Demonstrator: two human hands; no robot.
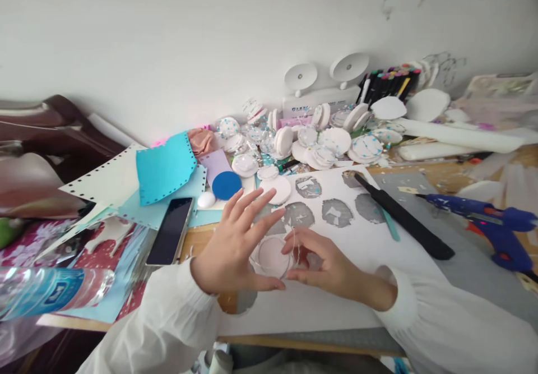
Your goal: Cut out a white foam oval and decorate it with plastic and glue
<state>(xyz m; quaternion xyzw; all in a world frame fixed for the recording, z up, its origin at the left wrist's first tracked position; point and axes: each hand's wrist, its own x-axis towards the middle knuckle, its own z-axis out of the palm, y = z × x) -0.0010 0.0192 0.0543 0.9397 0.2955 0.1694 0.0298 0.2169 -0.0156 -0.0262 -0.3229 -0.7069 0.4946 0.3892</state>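
Note:
My left hand (235, 245) is open, its fingers spread and its palm tilted toward a pale round disc (271, 256) in front of me. From the other side, the fingers and thumb of my right hand (328, 262) close on the disc's right edge. A thin pale strand of wire or string (295, 245) loops by my right fingertips; where it ends is hard to see. Under both hands lies a white sheet (323, 301) with several round holes cut out, the grey mat (397, 183) showing through.
To the right lie a black-handled knife-like tool (412, 222) and a blue glue gun (483, 211). White discs with blue beads (321, 155) pile up along the wall. A phone (170, 231), a blue felt sheet (166, 166), a dark blue disc (227, 185) and a water bottle (54, 290) are leftward.

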